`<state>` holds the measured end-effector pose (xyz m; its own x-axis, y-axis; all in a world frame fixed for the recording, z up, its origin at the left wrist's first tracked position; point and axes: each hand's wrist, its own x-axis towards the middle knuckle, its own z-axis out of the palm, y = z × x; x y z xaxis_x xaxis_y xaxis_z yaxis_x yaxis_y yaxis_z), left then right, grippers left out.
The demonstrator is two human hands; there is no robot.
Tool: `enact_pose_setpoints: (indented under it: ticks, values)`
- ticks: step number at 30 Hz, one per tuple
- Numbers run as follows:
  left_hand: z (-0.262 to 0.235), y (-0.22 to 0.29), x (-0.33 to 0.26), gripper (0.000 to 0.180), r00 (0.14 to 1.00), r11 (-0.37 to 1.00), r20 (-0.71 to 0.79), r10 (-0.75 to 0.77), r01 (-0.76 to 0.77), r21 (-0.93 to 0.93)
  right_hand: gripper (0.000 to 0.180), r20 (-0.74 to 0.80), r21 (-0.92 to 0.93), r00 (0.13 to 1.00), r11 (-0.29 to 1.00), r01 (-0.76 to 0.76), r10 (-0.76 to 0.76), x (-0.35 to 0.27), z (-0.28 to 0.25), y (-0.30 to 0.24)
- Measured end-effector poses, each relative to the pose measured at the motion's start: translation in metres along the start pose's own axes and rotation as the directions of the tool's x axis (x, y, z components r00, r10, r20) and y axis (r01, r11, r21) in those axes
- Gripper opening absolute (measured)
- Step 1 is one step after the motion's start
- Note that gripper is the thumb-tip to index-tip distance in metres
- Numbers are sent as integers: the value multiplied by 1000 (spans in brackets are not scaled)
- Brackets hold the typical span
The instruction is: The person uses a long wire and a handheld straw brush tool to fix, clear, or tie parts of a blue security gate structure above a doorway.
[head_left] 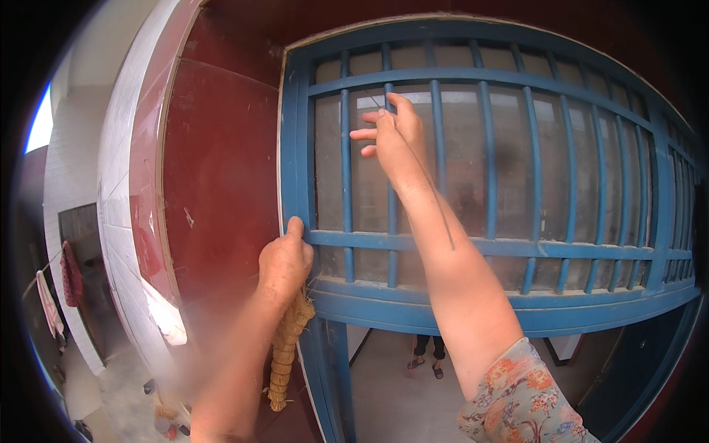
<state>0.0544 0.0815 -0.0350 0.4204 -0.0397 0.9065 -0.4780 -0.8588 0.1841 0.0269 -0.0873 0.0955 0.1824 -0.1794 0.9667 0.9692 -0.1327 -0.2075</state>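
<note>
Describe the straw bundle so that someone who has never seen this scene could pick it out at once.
Start at the large blue barred window and go to its lower left corner, by the left hand. Just below that hand, a long, narrow straw bundle hangs down. Its rough, ridged, yellow-brown surface sets it apart from the smooth blue frame and dark red wall.

Totals two bare hands (286, 260) before one blue window grille (488, 148). Includes one thin dark strand (446, 221) before it, one straw-coloured bundle (284, 351) below its left edge, two slippers (439, 373) below it, two hanging cloths (70, 273) far left of it.
</note>
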Motion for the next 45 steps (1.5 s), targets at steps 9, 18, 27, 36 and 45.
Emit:
enact_pose_setpoints:
  ticks: [9, 18, 27, 36, 45]
  values:
    - [4, -3, -1, 16, 999, 1000, -37, 26, -27, -10, 33, 218, -179, 970, 981, -71, 110, -2, 4, -6]
    - [5, -6, -3, 19, 997, 998, -61, 55, -57, -19, 31, 89, 205, 971, 949, -238, 224, 9, 5, -5]
    - [5, -9, -3, 20, 999, 999, -29, 38, -38, -2, 32, 264, -159, 891, 928, -336, 368, 26, 4, -24]
    - [7, -1, -8, 20, 998, 997, -17, 67, -67, -40, 25, 171, -18, 945, 959, -281, 280, 35, -16, -19]
    - [5, -8, -7, 21, 999, 999, -1, 48, -48, -25, 27, 6, 275, 975, 937, -216, 223, 11, -2, -6]
